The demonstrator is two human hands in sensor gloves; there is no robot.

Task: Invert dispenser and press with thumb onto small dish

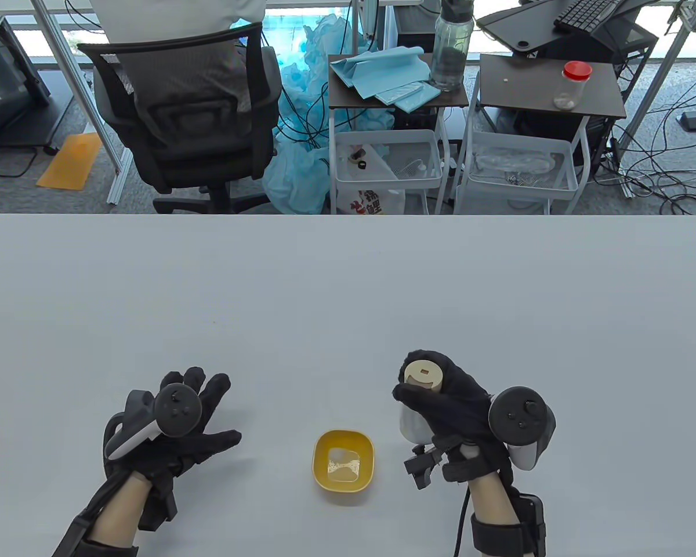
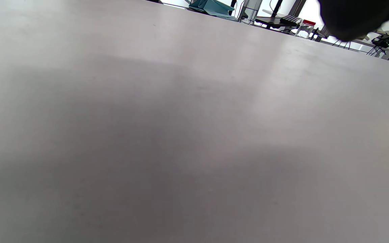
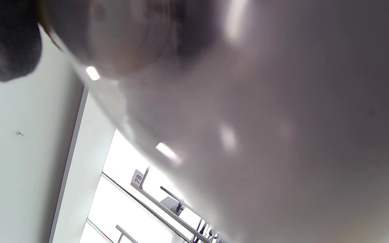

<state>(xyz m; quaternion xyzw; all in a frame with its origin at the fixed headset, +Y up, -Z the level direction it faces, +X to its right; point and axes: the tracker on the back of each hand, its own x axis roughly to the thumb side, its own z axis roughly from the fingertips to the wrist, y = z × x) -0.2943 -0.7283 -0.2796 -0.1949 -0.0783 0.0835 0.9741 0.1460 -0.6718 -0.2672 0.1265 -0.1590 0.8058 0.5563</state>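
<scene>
The right hand (image 1: 452,400) grips the dispenser (image 1: 420,394), fingers wrapped round its body; the beige end with a small square opening faces up, and the pale lower part shows below the fingers. The dispenser is held off the desk (image 1: 348,290), just left of the right hand's tracker (image 1: 519,415). In the right wrist view the dispenser (image 3: 214,101) fills most of the picture as a blurred grey shape, with a dark gloved fingertip (image 3: 7,40) at the top left corner. The left hand (image 1: 177,429) is released, fingers spread, holding nothing, low over the desk with its tracker (image 1: 174,409) on top; whether it touches the desk cannot be told. The left wrist view shows only bare desk (image 2: 147,135) and a dark fingertip (image 2: 353,17) at the top right. The yellow dish (image 1: 343,460) sits on the desk between the hands, nearer the right one and apart from both, with a little pale stuff inside it.
</scene>
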